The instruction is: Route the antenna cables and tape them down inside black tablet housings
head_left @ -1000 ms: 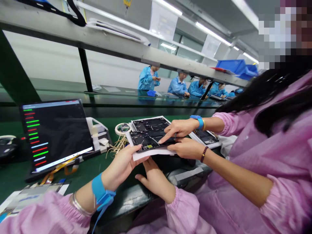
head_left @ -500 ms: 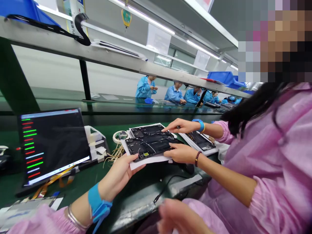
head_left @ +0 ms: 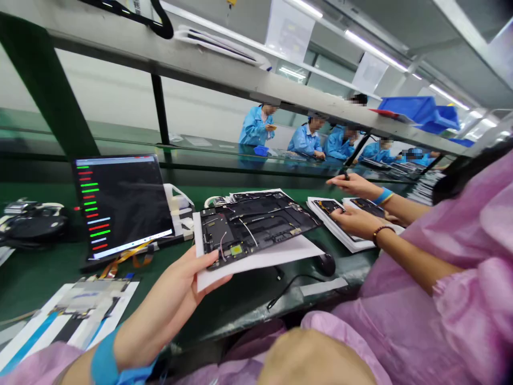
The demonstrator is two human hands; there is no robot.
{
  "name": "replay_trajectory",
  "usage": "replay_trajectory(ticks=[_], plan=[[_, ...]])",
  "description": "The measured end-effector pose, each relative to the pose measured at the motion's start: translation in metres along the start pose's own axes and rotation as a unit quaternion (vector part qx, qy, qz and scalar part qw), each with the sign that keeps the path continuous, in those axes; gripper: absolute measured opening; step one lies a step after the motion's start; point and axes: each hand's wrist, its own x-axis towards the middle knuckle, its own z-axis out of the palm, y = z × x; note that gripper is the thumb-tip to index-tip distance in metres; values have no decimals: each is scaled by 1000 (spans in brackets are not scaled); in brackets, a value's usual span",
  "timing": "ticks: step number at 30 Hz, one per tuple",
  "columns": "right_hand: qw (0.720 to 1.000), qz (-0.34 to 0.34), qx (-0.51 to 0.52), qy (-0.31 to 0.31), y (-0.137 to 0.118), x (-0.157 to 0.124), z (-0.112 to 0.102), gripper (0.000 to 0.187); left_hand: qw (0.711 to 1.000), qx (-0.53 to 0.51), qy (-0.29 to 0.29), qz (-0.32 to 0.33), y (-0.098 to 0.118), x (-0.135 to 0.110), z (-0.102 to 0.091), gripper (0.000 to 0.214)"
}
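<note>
My left hand [head_left: 176, 291] grips the near left corner of a white sheet [head_left: 256, 259], thumb on top. An opened black tablet back [head_left: 250, 227] with cables and a small yellow part lies on that sheet, lifted above the green bench. My right hand [head_left: 315, 358] is a blurred shape low at the bottom edge over my pink sleeve; its fingers do not show. A co-worker in pink on my right has both hands [head_left: 355, 219] on another stack of boards [head_left: 340, 235], apart from mine.
A lit tablet screen [head_left: 124, 203] with red and green bars leans at the left. A black mouse [head_left: 325, 263] and its cable lie under the sheet. Printed sheets [head_left: 76, 313] rest near the bench edge. Several people in blue coats [head_left: 256, 125] work beyond the conveyor.
The co-worker's hands have left my board and moved right to their own stack. My left hand alone holds the sheet, now raised and nearer. My right hand dropped to the bottom edge.
</note>
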Motion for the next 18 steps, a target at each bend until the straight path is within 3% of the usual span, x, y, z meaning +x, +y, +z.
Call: replay_trajectory(ticks=[2,4,9,13,15,18], plan=[[1000,20,-5,10,6,5,23,31,1000,14,21,-14,0,-19,-17,48],[994,55,20,97,16,15,34,30,998,19,46,-41,-1,-37,-34,53],[973,101,76,192,40,27,19,67,990,6,97,-98,-7,-67,-73,54],[945,179,156,225,53,24,11,45,991,104,66,-58,-19,-69,-104,47],[950,190,133,209,61,26,14,48,979,191,61,-24,-24,-67,-117,44],[963,186,-26,193,70,32,18,50,948,312,60,-20,-27,-64,-128,53]])
